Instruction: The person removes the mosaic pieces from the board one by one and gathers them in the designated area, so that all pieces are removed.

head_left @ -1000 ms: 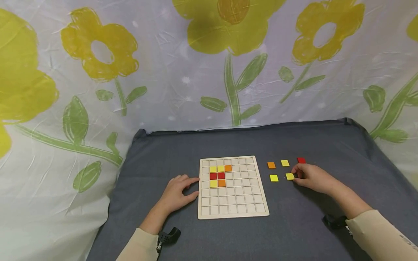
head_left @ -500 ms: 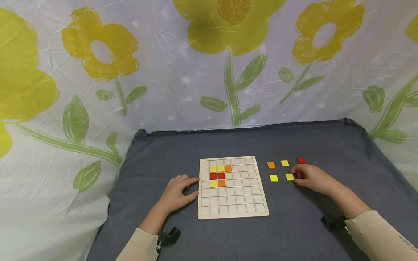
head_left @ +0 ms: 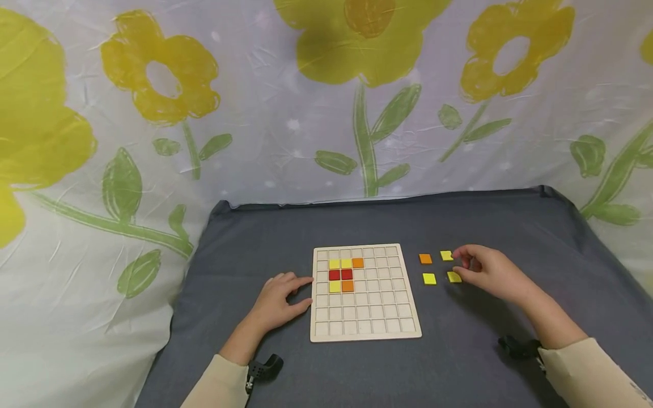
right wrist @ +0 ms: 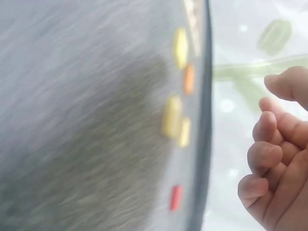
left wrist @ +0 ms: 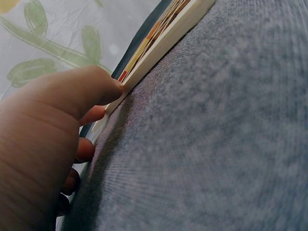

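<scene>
A pale wooden grid board [head_left: 372, 311] lies on the dark cloth, with several red, yellow and orange square tiles set in its upper left cells. My left hand [head_left: 274, 303] rests beside it, thumb and index finger touching its left edge. My right hand [head_left: 492, 272] hovers right of the board, thumb and index finger apart, nothing between them. Just under those fingertips lies a yellow tile [head_left: 454, 277]. Another yellow tile [head_left: 446, 255] is close to the index finger. A red tile [right wrist: 176, 197] shows in the right wrist view but is hidden by the hand in the head view.
Between board and right hand lie an orange tile [head_left: 425, 259] and a yellow tile [head_left: 429, 279]. Grey cloth [head_left: 367, 374] covers the table. A white curtain with printed flowers [head_left: 255, 141] hangs behind it and at the sides.
My right hand has risen off the yellow tile and its thumb and index finger have spread. That tile stays about where it was. The left hand and the board keep their places.
</scene>
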Motion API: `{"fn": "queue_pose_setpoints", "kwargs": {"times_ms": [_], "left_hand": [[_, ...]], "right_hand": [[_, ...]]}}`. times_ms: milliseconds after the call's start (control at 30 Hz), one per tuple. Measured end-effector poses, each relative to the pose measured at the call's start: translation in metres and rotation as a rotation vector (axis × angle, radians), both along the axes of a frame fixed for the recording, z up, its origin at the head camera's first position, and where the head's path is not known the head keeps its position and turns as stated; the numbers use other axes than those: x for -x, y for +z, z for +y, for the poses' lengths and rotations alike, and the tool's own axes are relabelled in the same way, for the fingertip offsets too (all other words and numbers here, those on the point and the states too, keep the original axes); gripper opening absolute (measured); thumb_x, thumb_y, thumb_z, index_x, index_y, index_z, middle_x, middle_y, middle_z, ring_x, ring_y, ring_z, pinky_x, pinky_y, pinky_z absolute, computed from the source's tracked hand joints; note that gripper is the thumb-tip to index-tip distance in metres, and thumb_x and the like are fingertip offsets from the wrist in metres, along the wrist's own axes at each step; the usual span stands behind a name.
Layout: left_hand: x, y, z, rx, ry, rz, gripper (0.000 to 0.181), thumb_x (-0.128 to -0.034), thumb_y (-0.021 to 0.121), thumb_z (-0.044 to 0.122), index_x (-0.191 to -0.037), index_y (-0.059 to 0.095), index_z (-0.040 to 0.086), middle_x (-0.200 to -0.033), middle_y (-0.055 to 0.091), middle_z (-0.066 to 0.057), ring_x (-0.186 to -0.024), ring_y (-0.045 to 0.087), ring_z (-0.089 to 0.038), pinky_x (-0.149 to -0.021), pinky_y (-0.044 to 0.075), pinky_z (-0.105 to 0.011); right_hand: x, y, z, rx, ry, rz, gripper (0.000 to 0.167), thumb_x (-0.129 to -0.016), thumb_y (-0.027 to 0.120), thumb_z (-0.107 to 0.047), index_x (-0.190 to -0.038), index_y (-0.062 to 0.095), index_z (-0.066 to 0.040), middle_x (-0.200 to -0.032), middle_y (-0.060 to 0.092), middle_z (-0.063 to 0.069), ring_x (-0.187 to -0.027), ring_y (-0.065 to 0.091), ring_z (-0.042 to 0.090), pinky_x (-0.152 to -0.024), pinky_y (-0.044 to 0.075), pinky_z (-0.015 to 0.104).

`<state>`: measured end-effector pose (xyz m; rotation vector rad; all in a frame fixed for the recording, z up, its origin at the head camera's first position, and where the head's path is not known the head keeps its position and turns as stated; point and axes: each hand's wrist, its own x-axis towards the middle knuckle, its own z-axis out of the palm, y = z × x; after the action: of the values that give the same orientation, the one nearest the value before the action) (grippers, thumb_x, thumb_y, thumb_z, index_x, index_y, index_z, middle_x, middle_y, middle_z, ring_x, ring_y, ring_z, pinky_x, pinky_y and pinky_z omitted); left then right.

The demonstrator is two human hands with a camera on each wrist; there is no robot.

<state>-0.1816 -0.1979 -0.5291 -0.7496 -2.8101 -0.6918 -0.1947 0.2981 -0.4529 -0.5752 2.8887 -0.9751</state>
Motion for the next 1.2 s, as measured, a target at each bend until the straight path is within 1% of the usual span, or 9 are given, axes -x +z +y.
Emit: {"fn": "queue_pose_setpoints", "kwargs": {"times_ms": [200,367,467,600,667,800,900,1000,1200], "left_hand": [[0.000,0.001,-0.001,-0.007,0.002,0.001,0.044,-0.0889,0.080,0.037,-0.130,0.073,0.022,-0.078,0.044,0.008,-0.072,0.037,-0.009,-0.070,0.031,-0.034],[0.000,-0.001,0.000,-0.013,-0.005,0.002,0.043,-0.0894,0.079,0.037,-0.130,0.073,0.023,-0.079,0.043,0.009,-0.072,0.037,-0.010,-0.071,0.031,-0.035],[0.001,-0.003,0.000,-0.016,-0.007,0.005,0.043,-0.0894,0.079,0.037,-0.130,0.073,0.023,-0.080,0.043,0.010,-0.072,0.036,-0.010,-0.071,0.031,-0.035],[0.001,-0.004,0.000,-0.009,-0.003,0.010,0.043,-0.0891,0.079,0.037,-0.130,0.073,0.023,-0.079,0.043,0.010,-0.071,0.036,-0.009,-0.070,0.031,-0.034],[0.001,-0.004,-0.001,-0.007,-0.003,0.012,0.044,-0.0891,0.079,0.037,-0.130,0.072,0.023,-0.079,0.043,0.010,-0.071,0.036,-0.009,-0.070,0.031,-0.034],[0.000,-0.003,-0.001,-0.005,-0.006,0.009,0.044,-0.0893,0.079,0.038,-0.130,0.072,0.023,-0.080,0.043,0.009,-0.071,0.036,-0.009,-0.071,0.031,-0.034],[0.000,-0.001,0.000,-0.009,-0.010,0.003,0.044,-0.0898,0.079,0.037,-0.131,0.072,0.023,-0.080,0.044,0.008,-0.071,0.036,-0.010,-0.071,0.031,-0.035],[0.000,0.001,0.001,-0.007,-0.009,0.001,0.044,-0.0902,0.078,0.037,-0.131,0.072,0.022,-0.080,0.044,0.008,-0.071,0.036,-0.010,-0.070,0.031,-0.034],[0.000,0.000,0.000,0.004,-0.002,-0.002,0.044,-0.0899,0.078,0.038,-0.131,0.072,0.023,-0.079,0.045,0.007,-0.071,0.037,-0.010,-0.071,0.031,-0.034]], "right_hand": [[-0.001,0.019,-0.019,0.099,0.009,0.065,0.019,-0.095,0.074,-0.011,-0.113,0.067,-0.008,-0.084,0.053,0.001,-0.062,0.047,0.015,-0.056,0.041,0.029],[0.003,0.026,-0.036,0.166,0.049,0.111,0.017,-0.097,0.073,-0.013,-0.113,0.068,-0.011,-0.086,0.053,0.000,-0.059,0.045,0.015,-0.055,0.041,0.029],[0.008,0.027,-0.046,0.209,0.080,0.114,0.018,-0.098,0.072,-0.013,-0.115,0.068,-0.010,-0.087,0.054,0.001,-0.060,0.044,0.015,-0.056,0.040,0.029],[0.013,0.025,-0.061,0.266,0.113,0.116,0.021,-0.097,0.072,-0.009,-0.117,0.067,-0.007,-0.089,0.055,0.001,-0.061,0.044,0.016,-0.057,0.040,0.028],[0.014,0.025,-0.069,0.300,0.122,0.107,0.022,-0.096,0.073,-0.008,-0.118,0.067,-0.006,-0.090,0.055,0.002,-0.061,0.046,0.017,-0.057,0.041,0.028],[0.018,0.024,-0.083,0.351,0.124,0.063,0.022,-0.096,0.073,-0.009,-0.117,0.067,-0.007,-0.090,0.055,0.004,-0.062,0.046,0.018,-0.057,0.041,0.028],[0.022,0.023,-0.094,0.360,0.141,0.051,0.021,-0.096,0.073,-0.009,-0.116,0.067,-0.007,-0.090,0.055,0.004,-0.062,0.045,0.018,-0.058,0.041,0.028],[0.027,0.022,-0.105,0.361,0.166,0.060,0.021,-0.096,0.073,-0.008,-0.115,0.068,-0.007,-0.089,0.055,0.003,-0.062,0.045,0.018,-0.058,0.041,0.028],[0.036,0.019,-0.127,0.345,0.190,0.054,0.022,-0.095,0.074,-0.011,-0.116,0.070,-0.008,-0.090,0.056,0.002,-0.065,0.043,0.018,-0.062,0.038,0.029]]}}
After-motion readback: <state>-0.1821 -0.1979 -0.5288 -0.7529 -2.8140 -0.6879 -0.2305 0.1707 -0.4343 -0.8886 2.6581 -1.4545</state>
